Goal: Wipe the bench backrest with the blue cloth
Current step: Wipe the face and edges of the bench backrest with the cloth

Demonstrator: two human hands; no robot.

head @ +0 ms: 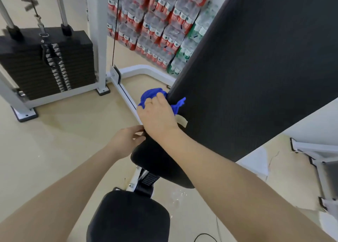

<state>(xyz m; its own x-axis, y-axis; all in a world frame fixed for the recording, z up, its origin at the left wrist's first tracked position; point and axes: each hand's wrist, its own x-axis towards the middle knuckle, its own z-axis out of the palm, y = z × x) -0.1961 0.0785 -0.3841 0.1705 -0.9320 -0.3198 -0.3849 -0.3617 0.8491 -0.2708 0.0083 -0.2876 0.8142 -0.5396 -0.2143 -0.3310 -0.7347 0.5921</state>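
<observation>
While the right hand grips the bunched blue cloth against the lower left edge of the black backrest, the left hand, fingers loosely curled, touches that edge at seven o'clock. Shrink-wrapped packs of water bottles are stacked at twelve o'clock; a weight stack stands at ten.

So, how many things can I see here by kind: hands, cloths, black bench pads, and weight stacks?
Hands: 2, the left hand and the right hand
Blue cloth: 1
Black bench pads: 2, the backrest and the seat
Weight stack: 1
Total: 6
</observation>
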